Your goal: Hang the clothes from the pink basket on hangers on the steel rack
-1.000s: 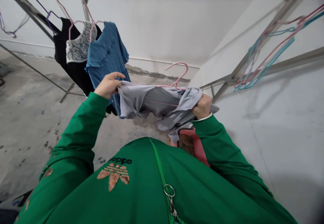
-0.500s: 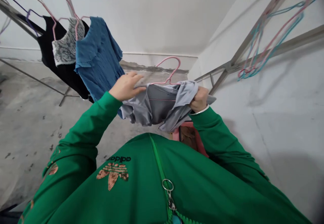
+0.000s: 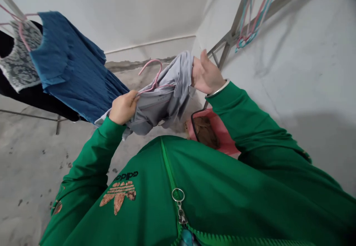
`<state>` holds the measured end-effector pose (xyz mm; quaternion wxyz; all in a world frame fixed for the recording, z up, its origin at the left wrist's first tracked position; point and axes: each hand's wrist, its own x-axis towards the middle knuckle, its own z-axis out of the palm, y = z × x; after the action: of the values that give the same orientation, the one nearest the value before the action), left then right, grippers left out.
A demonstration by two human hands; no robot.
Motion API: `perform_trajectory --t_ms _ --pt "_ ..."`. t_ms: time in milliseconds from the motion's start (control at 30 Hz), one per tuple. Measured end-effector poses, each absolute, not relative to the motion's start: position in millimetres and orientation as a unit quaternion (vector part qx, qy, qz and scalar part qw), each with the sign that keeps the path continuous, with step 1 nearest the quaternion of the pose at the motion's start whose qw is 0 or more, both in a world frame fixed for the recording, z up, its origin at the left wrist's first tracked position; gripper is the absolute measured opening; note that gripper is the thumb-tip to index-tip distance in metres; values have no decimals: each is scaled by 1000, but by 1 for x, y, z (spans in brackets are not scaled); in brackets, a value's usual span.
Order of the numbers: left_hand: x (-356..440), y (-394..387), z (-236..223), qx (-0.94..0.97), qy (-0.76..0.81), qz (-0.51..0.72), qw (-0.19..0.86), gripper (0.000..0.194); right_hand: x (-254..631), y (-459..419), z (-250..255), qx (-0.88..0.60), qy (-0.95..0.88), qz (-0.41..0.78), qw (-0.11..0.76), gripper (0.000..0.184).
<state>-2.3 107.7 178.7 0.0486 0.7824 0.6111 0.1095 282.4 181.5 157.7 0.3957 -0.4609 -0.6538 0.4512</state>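
A light grey garment (image 3: 155, 108) hangs in front of me on a pink hanger (image 3: 157, 76), whose hook points up and to the left. My left hand (image 3: 124, 107) is closed round the garment and the hanger's left shoulder. On the other side my right hand (image 3: 207, 73) has its thumb and fingers apart, palm toward the cloth. Its fingertips are partly hidden by the garment's right side, which they touch. The hanger's right end is covered by grey cloth.
At left a blue dress (image 3: 72, 60), a lace-topped black garment (image 3: 23, 55) and another dark piece hang from a rack. Pink and blue hangers (image 3: 254, 19) dangle from a metal frame (image 3: 232, 34) at upper right. Below stands a pink container (image 3: 222, 131) holding brown cloth (image 3: 205, 131).
My left hand, open before, has closed on the hanger's left shoulder and the cloth. My right hand has let go of its bunched cloth and opened. The view has turned right.
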Motion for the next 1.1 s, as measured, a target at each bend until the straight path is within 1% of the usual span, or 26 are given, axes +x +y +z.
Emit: perform_trajectory --t_ms 67,100,167,200,233,333,400,533,633,733,900,1100 --pt "-3 105 178 775 626 82 17 28 281 184 161 -460 -635 469 407 45" --pt "-3 104 177 776 628 69 1 28 280 187 161 -462 -629 468 415 41" --pt "-5 102 175 783 620 42 -28 27 279 196 161 -473 -618 460 427 55" --pt "-6 102 173 788 614 26 -44 27 279 200 162 -482 -604 463 434 58" --pt "-8 101 171 792 608 8 -63 28 278 203 163 -490 -581 476 443 56" --pt "-11 102 164 796 592 -45 -118 31 271 205 175 -491 -498 533 477 42" --pt "-13 102 161 794 592 -54 -131 31 264 200 185 -472 -466 566 490 36" --pt "-22 105 158 778 617 10 -116 28 252 190 201 -403 -436 614 520 34" --pt "-30 105 160 769 625 82 -106 25 252 190 211 -377 -434 634 517 34" --pt "-37 104 162 788 601 108 -80 24 255 194 223 -368 -454 633 508 34" --pt "-41 101 163 815 562 143 -21 27 250 198 242 -355 -483 604 525 32" --pt "-33 98 161 728 656 184 -70 25 244 191 246 -324 -461 652 507 30"
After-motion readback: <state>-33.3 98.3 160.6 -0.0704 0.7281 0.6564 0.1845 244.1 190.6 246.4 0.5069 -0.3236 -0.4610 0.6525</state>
